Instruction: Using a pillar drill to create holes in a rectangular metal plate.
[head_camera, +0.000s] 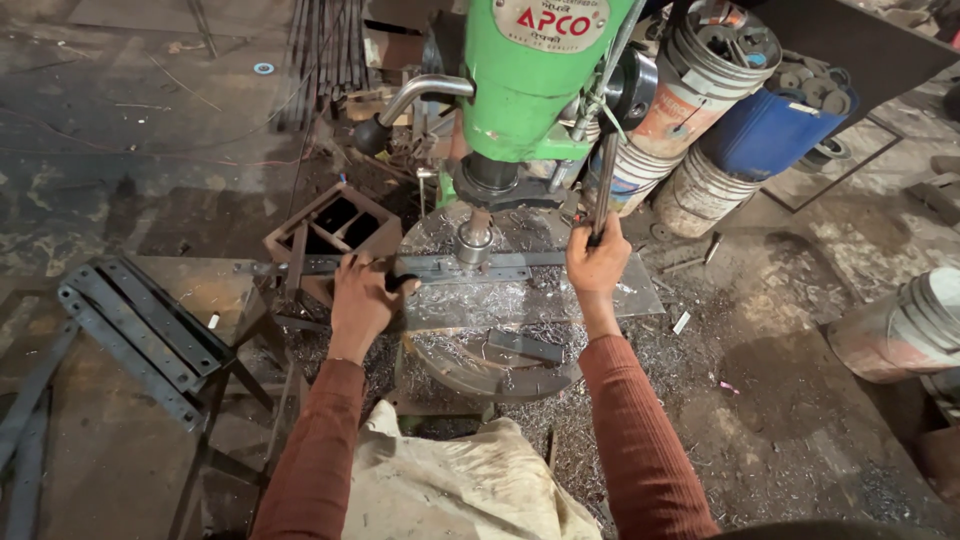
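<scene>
A green drill press (525, 90) stands in front of me, its chuck (474, 238) down on a long flat metal bar (440, 267) with holes. The bar lies across a round work table (520, 300) covered in metal shavings. My left hand (362, 300) presses down on the bar left of the chuck. My right hand (597, 262) grips the dark feed lever (604, 190) on the machine's right side. Both arms wear rust-coloured sleeves.
Several drilled flat bars (140, 335) are stacked on a stand at the left. A short metal piece (525, 346) lies on the lower table. Buckets of metal parts (705, 70) and a blue drum (770, 125) stand behind right; another bucket (900, 330) lies at right.
</scene>
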